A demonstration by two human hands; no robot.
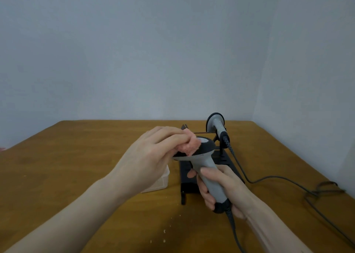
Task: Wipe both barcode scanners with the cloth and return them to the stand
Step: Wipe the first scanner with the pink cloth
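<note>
The barcode scanner (206, 168) being wiped is held up over the black stand (187, 187), its handle gripped by the right hand (222, 187) with fingers curled tight round it. The left hand (153, 156) pinches the pink cloth (189, 146) between curled fingers and presses it on the scanner's dark head. The second scanner (217, 125) sits in the stand behind.

Likely risks: the cable (233, 231) hanging from the handle could snag on the stand or drag as the scanner turns, and a hard rub could knock the second scanner from its rest. The clear plastic box (161, 181) beneath the left wrist could be nudged.

The desk (86, 176) is brown wood with a few pale crumbs (164, 231) near the front; loose cable (324, 191) lies coiled at its right. Plain pale walls (172, 51) meet in a corner behind.
</note>
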